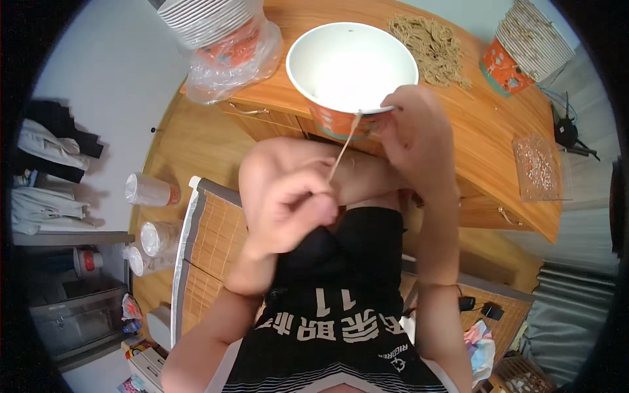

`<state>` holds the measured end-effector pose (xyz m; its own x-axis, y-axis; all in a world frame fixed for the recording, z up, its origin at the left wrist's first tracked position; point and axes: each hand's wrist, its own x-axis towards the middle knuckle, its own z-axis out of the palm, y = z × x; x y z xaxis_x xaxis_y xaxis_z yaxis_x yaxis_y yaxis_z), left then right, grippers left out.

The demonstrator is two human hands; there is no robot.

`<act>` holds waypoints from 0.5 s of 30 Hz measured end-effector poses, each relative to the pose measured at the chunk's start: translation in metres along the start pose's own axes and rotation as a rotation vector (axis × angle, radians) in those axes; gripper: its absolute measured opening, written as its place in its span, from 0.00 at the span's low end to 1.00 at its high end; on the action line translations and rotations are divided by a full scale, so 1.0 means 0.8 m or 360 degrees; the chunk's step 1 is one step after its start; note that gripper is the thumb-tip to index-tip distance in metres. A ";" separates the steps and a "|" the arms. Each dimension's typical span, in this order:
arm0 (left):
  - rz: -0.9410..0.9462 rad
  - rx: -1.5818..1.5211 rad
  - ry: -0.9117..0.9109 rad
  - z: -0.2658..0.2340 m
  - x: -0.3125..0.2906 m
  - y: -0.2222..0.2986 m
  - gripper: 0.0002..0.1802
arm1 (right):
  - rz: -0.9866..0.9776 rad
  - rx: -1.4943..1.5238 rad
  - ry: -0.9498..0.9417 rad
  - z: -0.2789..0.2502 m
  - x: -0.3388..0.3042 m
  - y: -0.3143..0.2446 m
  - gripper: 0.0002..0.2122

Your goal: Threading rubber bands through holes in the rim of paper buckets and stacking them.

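Note:
A large paper bucket [350, 62], white inside with an orange printed outside, sits tilted toward me at the front edge of the wooden table. My right hand [419, 134] grips its near right rim, thumb on the outer wall and fingers over the edge. From the near rim a tan cord [343, 149] runs taut down to my left hand [295, 209]. That hand is closed on the cord's lower end, above my lap, and is slightly blurred. How the cord is fixed at the rim is too small to make out.
A tangled pile of tan cords [429, 49] lies right of the bucket. Plastic-wrapped stacked buckets [216, 33] stand at the back left. Another bucket stack [527, 56] with cords stands at the right, near a clear bag of small pieces [537, 167].

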<state>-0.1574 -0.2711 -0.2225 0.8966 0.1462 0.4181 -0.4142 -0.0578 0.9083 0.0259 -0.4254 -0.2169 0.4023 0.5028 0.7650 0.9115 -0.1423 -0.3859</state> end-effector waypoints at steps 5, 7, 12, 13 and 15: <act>0.0193 -0.0003 -0.0011 -0.049 0.083 0.099 0.19 | -0.0107 -0.0179 -0.0291 -0.056 0.009 0.055 0.07; -0.0044 -0.0288 -0.0405 -0.077 0.138 0.119 0.16 | -0.0194 -0.0076 -0.0414 -0.073 0.015 0.072 0.07; -0.0042 -0.0097 -0.0722 -0.050 0.216 0.150 0.13 | -0.0218 -0.0167 -0.0498 -0.096 0.029 0.086 0.07; -0.0070 -0.0164 -0.0828 -0.044 0.231 0.155 0.14 | -0.0251 -0.0169 -0.0542 -0.098 0.031 0.088 0.07; -0.0134 -0.0336 -0.1081 -0.026 0.268 0.151 0.15 | -0.0221 -0.0229 -0.0591 -0.108 0.023 0.098 0.07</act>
<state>-0.0183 -0.2264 -0.0236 0.7980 -0.5093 0.3221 -0.2992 0.1292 0.9454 0.1122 -0.5010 -0.1881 0.2405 0.7949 0.5570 0.9682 -0.1556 -0.1960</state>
